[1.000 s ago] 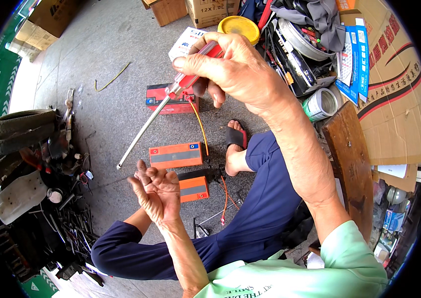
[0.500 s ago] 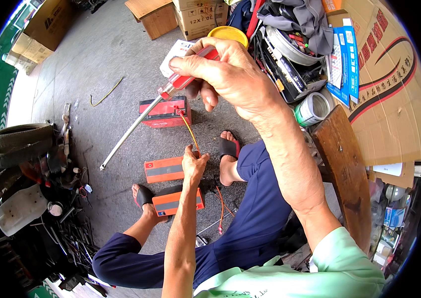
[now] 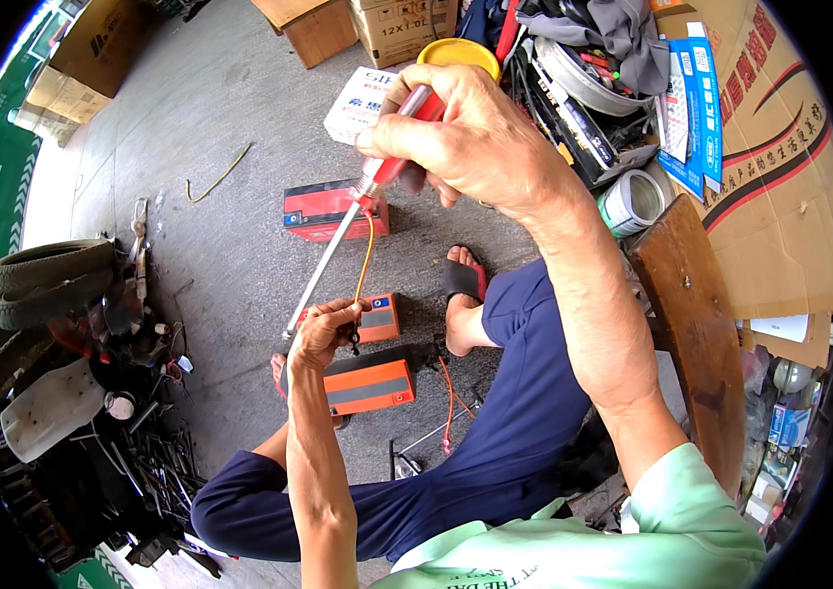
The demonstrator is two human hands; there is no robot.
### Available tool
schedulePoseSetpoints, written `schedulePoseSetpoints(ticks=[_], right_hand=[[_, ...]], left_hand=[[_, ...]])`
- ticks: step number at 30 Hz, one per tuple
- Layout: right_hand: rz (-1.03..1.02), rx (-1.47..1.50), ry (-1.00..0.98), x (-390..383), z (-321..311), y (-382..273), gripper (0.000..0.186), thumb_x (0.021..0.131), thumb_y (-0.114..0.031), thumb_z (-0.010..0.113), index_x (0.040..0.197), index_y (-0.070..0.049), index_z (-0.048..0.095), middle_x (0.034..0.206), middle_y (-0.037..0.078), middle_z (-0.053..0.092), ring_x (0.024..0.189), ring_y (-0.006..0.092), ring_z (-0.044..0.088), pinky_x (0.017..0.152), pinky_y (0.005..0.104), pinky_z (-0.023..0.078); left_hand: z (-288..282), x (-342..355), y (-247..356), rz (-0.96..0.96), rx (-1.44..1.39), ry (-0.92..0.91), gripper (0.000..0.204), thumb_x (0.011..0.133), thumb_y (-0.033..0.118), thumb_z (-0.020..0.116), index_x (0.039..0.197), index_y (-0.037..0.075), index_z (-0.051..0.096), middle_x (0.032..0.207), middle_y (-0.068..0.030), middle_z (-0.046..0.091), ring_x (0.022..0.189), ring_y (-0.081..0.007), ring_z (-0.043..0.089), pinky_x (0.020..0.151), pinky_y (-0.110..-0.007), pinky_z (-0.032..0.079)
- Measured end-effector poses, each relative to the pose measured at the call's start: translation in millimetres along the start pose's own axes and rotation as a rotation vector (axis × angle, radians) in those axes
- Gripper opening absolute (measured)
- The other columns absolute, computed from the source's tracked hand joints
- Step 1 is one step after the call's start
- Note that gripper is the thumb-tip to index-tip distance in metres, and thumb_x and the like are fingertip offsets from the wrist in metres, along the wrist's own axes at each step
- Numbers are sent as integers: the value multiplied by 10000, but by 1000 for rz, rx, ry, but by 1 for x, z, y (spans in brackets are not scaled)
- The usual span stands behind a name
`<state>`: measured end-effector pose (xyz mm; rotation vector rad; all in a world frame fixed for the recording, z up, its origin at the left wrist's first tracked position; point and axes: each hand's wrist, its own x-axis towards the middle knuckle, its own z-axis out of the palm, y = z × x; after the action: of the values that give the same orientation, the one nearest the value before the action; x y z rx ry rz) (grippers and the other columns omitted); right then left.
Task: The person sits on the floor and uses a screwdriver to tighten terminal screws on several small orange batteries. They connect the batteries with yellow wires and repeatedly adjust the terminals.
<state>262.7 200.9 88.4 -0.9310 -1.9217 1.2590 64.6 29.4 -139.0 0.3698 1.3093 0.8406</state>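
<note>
Moved the left hand (image 3: 318,334) to the left since half a second ago, away from the right end of the upper orange battery (image 3: 380,321) to a spot over its left part. Brought the low end of the yellow wire (image 3: 368,257) along too. Had nothing in that hand a second ago; now has the wire. Seems to mean a wire end picked up and kept in hand. Can see the top of the wire at the red battery (image 3: 323,206), near its right side, and a small dark bit (image 3: 354,339) just below the left fingers. Can't be sure about that bit being part of the wire.

Holds the left arm (image 3: 318,461) almost straight up from the bottom edge, with the thumb and first finger pinching the wire and the other fingers curled in. Holds the right hand (image 3: 490,147) up high, with the right arm (image 3: 613,314) coming from the lower right. Still has the right fingers wrapped round the red handle of the screwdriver (image 3: 384,173), thumb pressed on its side. Points the metal rod down and left, tip just beside the left hand in view; can't be sure about touching. Has the lower orange battery (image 3: 372,387) nearer the body.
</note>
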Motion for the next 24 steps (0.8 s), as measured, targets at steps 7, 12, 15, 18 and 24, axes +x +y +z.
schedulePoseSetpoints(ticks=[7,12,15,18,24], right_hand=[[-94,-257,-99,3,7,18,320,647,-273,639,703,41,614,687,195,562,771,324,588,715,356,467],[-66,-345,-151,3,13,19,302,674,-261,620,781,20,630,779,210,621,787,336,633,746,406,492],[-50,-391,-197,3,20,21,285,687,-263,611,792,1,633,774,201,636,772,336,645,736,416,501],[-89,-406,-203,3,25,23,273,698,-262,604,791,-7,631,761,196,640,760,336,648,725,417,508],[-94,-449,-235,2,27,25,240,758,-214,625,794,19,582,706,141,625,675,210,622,651,343,477]], left_hand=[[-1,14,-34,143,-441,-259,269,884,247,604,1011,12,575,628,6,476,444,-56,389,386,-173,296],[11,19,-50,204,-899,-409,287,888,175,585,1044,-59,533,760,-42,473,547,-80,384,404,-188,332],[25,19,-49,194,-1083,-433,259,894,138,564,1047,-67,521,754,-42,461,550,-81,368,403,-192,318],[34,18,-52,200,-1202,-431,231,893,107,554,1044,-64,512,764,-47,457,584,-91,371,403,-197,306],[40,16,-50,193,-1267,-450,224,897,93,543,1054,-63,508,778,-56,458,616,-101,371,403,-198,315]])
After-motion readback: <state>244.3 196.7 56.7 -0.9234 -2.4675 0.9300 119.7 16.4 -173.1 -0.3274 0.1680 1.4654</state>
